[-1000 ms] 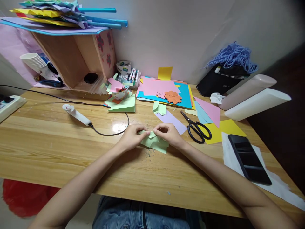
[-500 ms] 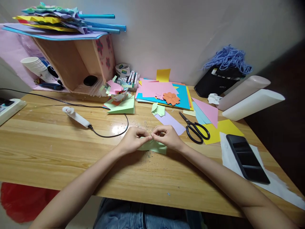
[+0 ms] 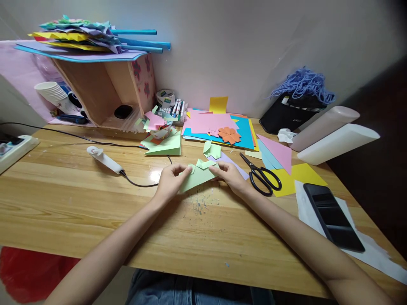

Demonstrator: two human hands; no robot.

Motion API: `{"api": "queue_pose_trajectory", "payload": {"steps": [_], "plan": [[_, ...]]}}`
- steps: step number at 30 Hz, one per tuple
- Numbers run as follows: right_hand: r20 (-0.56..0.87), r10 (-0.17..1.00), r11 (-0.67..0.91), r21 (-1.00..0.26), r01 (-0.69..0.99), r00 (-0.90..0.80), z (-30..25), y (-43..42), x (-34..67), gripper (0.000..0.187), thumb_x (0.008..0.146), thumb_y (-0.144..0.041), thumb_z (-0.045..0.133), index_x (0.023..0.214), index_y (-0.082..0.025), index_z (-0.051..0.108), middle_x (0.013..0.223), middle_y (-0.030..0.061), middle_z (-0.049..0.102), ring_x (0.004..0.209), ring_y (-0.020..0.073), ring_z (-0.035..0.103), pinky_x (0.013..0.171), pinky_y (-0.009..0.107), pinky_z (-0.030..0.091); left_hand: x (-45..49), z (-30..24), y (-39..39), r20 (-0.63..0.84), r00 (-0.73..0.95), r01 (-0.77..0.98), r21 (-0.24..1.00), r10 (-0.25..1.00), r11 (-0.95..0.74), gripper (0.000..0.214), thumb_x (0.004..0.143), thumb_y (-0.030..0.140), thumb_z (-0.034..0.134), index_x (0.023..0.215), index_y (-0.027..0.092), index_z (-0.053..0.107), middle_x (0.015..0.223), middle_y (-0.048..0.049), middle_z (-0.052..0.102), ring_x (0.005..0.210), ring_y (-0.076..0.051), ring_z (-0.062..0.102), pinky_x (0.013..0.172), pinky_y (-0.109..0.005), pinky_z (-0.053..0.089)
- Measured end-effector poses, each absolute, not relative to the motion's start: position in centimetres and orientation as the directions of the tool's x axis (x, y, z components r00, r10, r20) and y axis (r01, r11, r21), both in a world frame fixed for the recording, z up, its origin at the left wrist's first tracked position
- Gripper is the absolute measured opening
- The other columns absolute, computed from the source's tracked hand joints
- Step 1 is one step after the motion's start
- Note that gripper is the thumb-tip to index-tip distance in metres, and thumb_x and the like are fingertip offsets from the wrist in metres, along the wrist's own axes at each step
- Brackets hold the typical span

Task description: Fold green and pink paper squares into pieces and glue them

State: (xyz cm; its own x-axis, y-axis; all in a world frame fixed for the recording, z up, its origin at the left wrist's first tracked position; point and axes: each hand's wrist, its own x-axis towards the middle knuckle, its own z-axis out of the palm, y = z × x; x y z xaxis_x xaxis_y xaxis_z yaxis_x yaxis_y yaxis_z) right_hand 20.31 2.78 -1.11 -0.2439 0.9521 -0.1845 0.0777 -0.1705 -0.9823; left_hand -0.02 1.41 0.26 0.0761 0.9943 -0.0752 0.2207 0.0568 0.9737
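Note:
A folded light green paper (image 3: 197,177) is held just above the wooden desk (image 3: 95,203) between both hands. My left hand (image 3: 170,181) pinches its left edge with thumb and fingers closed on it. At the right edge, my right hand (image 3: 232,176) grips the same sheet, fingers curled over the top. The paper tilts up toward the back, showing small folded flaps along its upper edge.
Black scissors (image 3: 262,174) lie right of my hands, near yellow (image 3: 300,174) and pink paper (image 3: 276,148). A black phone (image 3: 332,216) rests on white paper. Coloured sheets with an orange paper flower (image 3: 229,134) lie behind. A corded white tool (image 3: 104,159) is at left.
The green paper was pressed flat with both hands pinching at its middle; now the hands have spread to its two edges and lifted it, moving slightly farther back on the desk.

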Motion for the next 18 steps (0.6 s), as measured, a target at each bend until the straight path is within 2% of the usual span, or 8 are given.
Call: {"api": "queue_pose_trajectory", "payload": {"steps": [4, 7, 11, 15, 18], "plan": [[-0.08, 0.988, -0.065, -0.991, 0.116, -0.132, -1.1, 2.6, 20.1, 0.032, 0.066, -0.045, 0.065, 0.077, -0.015, 0.06, 0.068, 0.0011, 0.058, 0.057, 0.0128, 0.054, 0.053, 0.026, 0.046, 0.4, 0.0, 1.2, -0.202, 0.271, 0.191, 0.97, 0.941, 0.153, 0.034, 0.069, 0.042, 0.062, 0.083, 0.01, 0.064, 0.082, -0.0079, 0.066, 0.073, -0.016, 0.058, 0.064, -0.025, 0.045], [-0.015, 0.984, 0.014, -0.986, 0.164, -0.175, -0.9, 2.5, 20.1, 0.029, 0.066, -0.042, 0.066, 0.071, -0.015, 0.059, 0.064, -0.0001, 0.055, 0.055, 0.0119, 0.051, 0.051, 0.025, 0.044, 0.7, 0.3, 0.9, -0.243, 0.405, 0.18, 0.966, 0.881, 0.184, 0.035, 0.07, 0.041, 0.062, 0.09, 0.012, 0.064, 0.087, -0.0079, 0.066, 0.077, -0.017, 0.059, 0.065, -0.025, 0.046], [-0.051, 0.957, 0.004, -0.982, 0.188, -0.286, -0.8, 1.9, 19.8, 0.028, 0.068, -0.042, 0.065, 0.075, -0.016, 0.059, 0.064, 0.0002, 0.057, 0.055, 0.0126, 0.053, 0.049, 0.025, 0.043, 0.7, 0.6, 0.8, -0.169, 0.424, 0.226, 0.971, 0.89, 0.077, 0.031, 0.076, 0.041, 0.055, 0.081, 0.013, 0.066, 0.079, -0.0055, 0.065, 0.07, -0.013, 0.056, 0.062, -0.023, 0.043], [0.006, 0.973, 0.055, -0.977, 0.207, -0.23, -0.6, 1.1, 19.1, 0.03, 0.066, -0.039, 0.067, 0.083, -0.015, 0.061, 0.077, 0.0034, 0.063, 0.069, 0.0159, 0.058, 0.061, 0.027, 0.047, 0.7, 0.6, 0.7, -0.202, 0.42, 0.227, 0.967, 0.885, 0.113, 0.029, 0.075, 0.04, 0.055, 0.073, 0.012, 0.066, 0.066, -0.0022, 0.06, 0.058, -0.01, 0.05, 0.055, -0.021, 0.04], [0.013, 0.969, 0.068, -0.975, 0.213, -0.247, -0.4, 0.6, 18.7, 0.028, 0.069, -0.038, 0.065, 0.084, -0.014, 0.064, 0.079, 0.0053, 0.066, 0.071, 0.017, 0.06, 0.062, 0.028, 0.048, 0.7, 0.4, 0.7, -0.22, 0.402, 0.199, 0.968, 0.889, 0.15, 0.028, 0.072, 0.039, 0.058, 0.069, 0.012, 0.065, 0.063, -0.0007, 0.058, 0.057, -0.009, 0.049, 0.056, -0.021, 0.04]]}}
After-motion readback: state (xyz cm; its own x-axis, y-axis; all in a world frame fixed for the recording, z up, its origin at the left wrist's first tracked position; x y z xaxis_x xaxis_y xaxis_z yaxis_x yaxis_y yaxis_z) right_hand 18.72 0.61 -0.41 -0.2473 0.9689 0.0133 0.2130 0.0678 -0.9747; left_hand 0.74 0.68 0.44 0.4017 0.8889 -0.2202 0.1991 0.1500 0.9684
